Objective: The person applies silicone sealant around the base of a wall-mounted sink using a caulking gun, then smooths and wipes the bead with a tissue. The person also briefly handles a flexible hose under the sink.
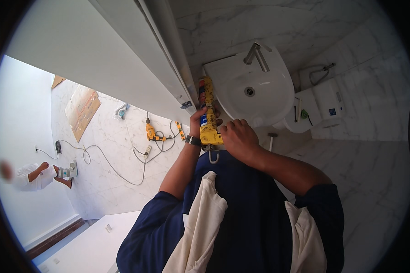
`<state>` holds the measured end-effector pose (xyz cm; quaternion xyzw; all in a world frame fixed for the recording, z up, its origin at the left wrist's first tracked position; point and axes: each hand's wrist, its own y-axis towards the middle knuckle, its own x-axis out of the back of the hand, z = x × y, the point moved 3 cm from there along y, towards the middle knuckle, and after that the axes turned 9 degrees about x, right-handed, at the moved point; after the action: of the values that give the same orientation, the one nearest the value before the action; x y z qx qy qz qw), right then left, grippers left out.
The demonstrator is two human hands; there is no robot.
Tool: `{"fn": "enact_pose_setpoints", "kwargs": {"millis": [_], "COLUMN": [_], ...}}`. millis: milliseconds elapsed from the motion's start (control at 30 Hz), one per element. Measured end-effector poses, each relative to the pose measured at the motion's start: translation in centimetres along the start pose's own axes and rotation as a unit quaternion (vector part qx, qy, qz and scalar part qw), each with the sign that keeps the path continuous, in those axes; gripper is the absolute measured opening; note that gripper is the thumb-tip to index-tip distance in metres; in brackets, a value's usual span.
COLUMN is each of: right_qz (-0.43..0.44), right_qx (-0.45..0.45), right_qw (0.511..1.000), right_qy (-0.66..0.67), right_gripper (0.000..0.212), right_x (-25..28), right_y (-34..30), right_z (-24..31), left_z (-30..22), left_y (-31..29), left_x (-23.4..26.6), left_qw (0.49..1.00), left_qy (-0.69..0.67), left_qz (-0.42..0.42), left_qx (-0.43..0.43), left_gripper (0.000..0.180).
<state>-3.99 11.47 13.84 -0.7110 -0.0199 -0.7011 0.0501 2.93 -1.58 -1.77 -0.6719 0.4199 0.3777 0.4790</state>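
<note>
A yellow, dirt-spotted caulking gun (pixel 208 133) with a cartridge in it is held in front of my chest. Its front end points away from me, between the door frame and the white washbasin (pixel 232 93); the hooked metal rod (pixel 213 157) sticks out toward my shirt. My left hand (pixel 197 122) wraps round the barrel from the left. At the rear, my right hand (pixel 239 139) is closed round the handle, its fingertips partly hidden. The nozzle tip cannot be made out.
A pale door panel with its metal edge (pixel 174 59) stands close on the left. The basin has a metal faucet (pixel 258 57); a toilet (pixel 316 107) with tools on its lid is at right. Beyond the door lie a yellow drill (pixel 152 132), cables and cardboard (pixel 81 111); another person (pixel 36 175) is there.
</note>
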Motion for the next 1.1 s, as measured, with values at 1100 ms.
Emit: {"fn": "enact_pose_setpoints", "kwargs": {"millis": [1100], "right_qz": [-0.017], "right_qx": [-0.007], "right_qw": [0.999], "right_qy": [0.026], "right_gripper": [0.017], "right_x": [0.3], "right_y": [-0.46], "right_z": [-0.26], "left_z": [-0.56], "left_y": [-0.31], "left_x": [-0.41], "left_qw": [0.999], "left_qy": [0.041], "left_qz": [-0.01], "left_qx": [0.011], "left_gripper": [0.048]}}
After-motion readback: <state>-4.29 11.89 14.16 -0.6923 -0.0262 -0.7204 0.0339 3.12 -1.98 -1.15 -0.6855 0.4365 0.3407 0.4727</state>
